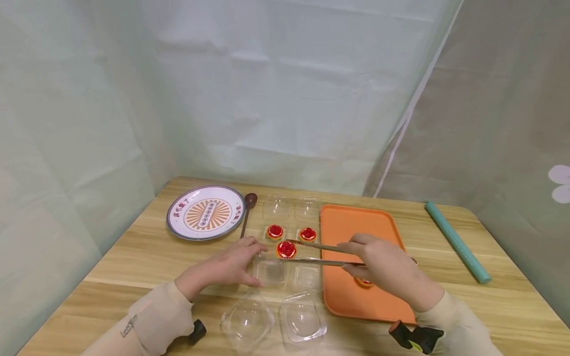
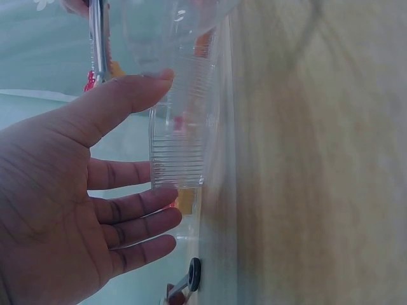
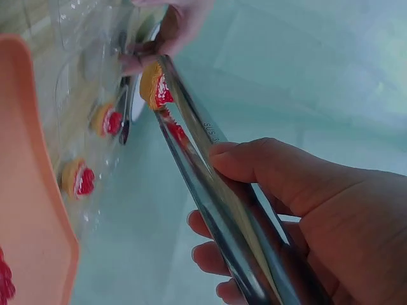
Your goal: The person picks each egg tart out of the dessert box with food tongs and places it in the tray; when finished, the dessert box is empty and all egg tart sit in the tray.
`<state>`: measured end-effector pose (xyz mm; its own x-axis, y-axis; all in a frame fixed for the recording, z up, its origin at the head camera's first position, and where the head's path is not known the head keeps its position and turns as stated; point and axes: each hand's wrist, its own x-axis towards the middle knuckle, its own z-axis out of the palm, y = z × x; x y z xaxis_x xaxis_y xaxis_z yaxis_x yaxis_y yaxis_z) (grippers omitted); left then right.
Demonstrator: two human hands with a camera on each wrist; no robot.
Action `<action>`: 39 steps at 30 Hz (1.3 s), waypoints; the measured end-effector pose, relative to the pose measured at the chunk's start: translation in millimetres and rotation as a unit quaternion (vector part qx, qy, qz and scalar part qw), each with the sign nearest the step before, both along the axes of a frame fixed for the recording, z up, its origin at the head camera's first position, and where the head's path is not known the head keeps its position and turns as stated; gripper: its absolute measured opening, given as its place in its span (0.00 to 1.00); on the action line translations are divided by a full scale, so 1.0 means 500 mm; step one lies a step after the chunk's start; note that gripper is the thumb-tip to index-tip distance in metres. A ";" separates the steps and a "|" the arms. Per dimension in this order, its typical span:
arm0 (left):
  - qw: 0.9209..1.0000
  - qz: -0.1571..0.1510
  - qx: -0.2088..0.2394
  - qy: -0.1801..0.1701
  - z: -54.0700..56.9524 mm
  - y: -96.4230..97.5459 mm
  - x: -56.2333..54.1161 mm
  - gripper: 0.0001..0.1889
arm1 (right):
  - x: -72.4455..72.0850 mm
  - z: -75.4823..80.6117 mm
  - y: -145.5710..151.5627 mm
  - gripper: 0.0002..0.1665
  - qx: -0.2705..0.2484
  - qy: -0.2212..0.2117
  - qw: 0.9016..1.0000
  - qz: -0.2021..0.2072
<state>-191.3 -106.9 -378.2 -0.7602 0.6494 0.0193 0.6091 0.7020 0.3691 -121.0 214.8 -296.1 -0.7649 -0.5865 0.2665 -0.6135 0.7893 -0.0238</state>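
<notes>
My right hand [image 1: 383, 262] grips metal tongs [image 1: 329, 262], whose tips pinch a small red-topped tart [image 1: 287, 249] above the clear plastic boxes. The left hand [image 1: 229, 262] is at the left side of a clear plastic box [image 1: 270, 272], thumb and fingers spread and nearly straight; in the left wrist view the thumb and fingertips are close to the ribbed wall [image 2: 178, 159], and I cannot tell whether they touch it. Two more tarts sit in the farther boxes, a left tart [image 1: 275, 232] and a right tart [image 1: 308, 234]. Under the right hand, a partly hidden tart [image 1: 365, 283] lies on the orange tray [image 1: 356, 304].
Clear domed lids [image 1: 247, 321] lie open at the near side, and other lids [image 1: 276, 205] at the far side. A patterned plate [image 1: 178, 225] and a dark brown spoon [image 1: 251, 200] are at the far left. A teal roll [image 1: 458, 242] lies at the right.
</notes>
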 end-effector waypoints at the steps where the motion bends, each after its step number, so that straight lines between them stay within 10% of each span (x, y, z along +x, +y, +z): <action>1: 1.000 -0.001 0.000 0.001 0.000 0.000 0.000 0.39 | 0.001 0.002 0.004 0.21 0.000 0.003 1.000 -0.002; 39: 1.000 -0.004 0.007 0.008 0.000 -0.004 0.001 0.40 | 0.053 -0.034 0.160 0.19 -0.018 -0.006 0.996 -0.093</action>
<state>-190.6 -108.9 -378.4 -0.7538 0.6558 0.0415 0.6215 0.6910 0.3693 -94.5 294.6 -313.1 -0.8624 -0.4255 0.2743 -0.4572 0.8873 -0.0611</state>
